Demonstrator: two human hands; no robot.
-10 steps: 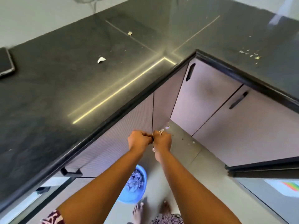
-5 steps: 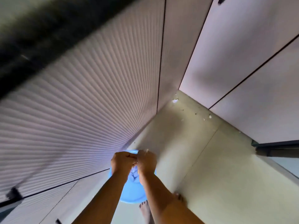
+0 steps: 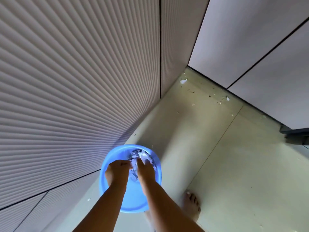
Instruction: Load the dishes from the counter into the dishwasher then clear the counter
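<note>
A round blue bin stands on the floor by the ribbed cabinet front, with pale paper-like scraps piled inside. Both my hands are down inside its rim, close together. My left hand has its fingers curled toward the scraps, and what it holds is hidden. The fingers of my right hand point straight down and touch the pile. The counter and the dishes are out of view.
Ribbed cabinet fronts rise on the left and smooth cabinet doors on the right. Small white scraps and crumbs lie in the floor corner. My bare foot stands beside the bin. A dark edge juts in at the right.
My view dropped from the counter to the floor. Both hands, pressed together around scraps, went down from cabinet height into the blue bin and have parted slightly.
</note>
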